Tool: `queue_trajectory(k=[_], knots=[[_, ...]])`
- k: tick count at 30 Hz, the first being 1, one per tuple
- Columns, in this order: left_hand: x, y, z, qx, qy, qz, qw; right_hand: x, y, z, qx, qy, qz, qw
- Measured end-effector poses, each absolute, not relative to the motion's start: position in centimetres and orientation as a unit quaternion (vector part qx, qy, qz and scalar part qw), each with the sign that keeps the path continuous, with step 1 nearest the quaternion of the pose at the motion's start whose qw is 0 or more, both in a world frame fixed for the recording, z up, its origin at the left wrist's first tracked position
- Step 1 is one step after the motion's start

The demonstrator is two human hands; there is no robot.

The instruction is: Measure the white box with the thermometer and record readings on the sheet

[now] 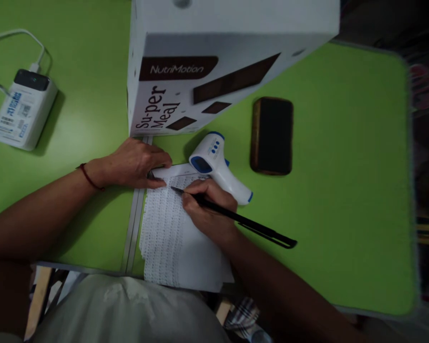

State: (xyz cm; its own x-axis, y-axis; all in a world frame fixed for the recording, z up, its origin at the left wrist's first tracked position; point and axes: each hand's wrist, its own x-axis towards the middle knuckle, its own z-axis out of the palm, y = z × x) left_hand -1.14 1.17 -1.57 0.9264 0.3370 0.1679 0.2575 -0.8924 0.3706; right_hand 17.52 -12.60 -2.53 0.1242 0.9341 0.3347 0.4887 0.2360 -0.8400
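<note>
A sheet of paper (pixel 200 252) filled with rows of small handwriting lies near the table's front edge. My right hand (pixel 212 209) is closed round a black pen (pixel 250 221), and its tip meets the written area near the top. Across the paper's upper left corner rests my left hand (pixel 139 164), thumb and curled fingers holding the corner, with a small gap between them. A white and blue infrared thermometer (pixel 218 166) lies just above my right hand, overlapping the paper's top edge. Part of the writing is hidden under my right hand.
A large white printed box (pixel 178 100) stands close behind my hands. To the right lies a dark phone-like device (pixel 271 136) with a brown edge. A white power bank (pixel 25 112) with a plugged-in cable sits at the left. A metal seam crosses the green table (pixel 350 190).
</note>
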Motion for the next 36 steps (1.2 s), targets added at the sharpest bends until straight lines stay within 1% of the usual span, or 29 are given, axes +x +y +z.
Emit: queue_trajectory(k=[7,13,26,36], knots=[[-1.08,1.21,-1.46,0.966,0.155,0.107,0.179,17.70,-12.73,-2.58,-0.607,-0.607,0.214,0.466],[-1.04,1.20,-1.44,0.964,0.160,0.104,0.188,17.64,-12.73,-2.69,-0.600,-0.604,0.198,0.486],[-1.10,1.15,-1.33,0.964,0.163,0.105,0.182,17.68,-12.76,-2.68,-0.576,-0.615,0.240,0.482],[-1.04,1.17,-1.31,0.964,0.166,0.092,0.188,17.65,-12.72,-2.77,-0.579,-0.630,0.235,0.461]])
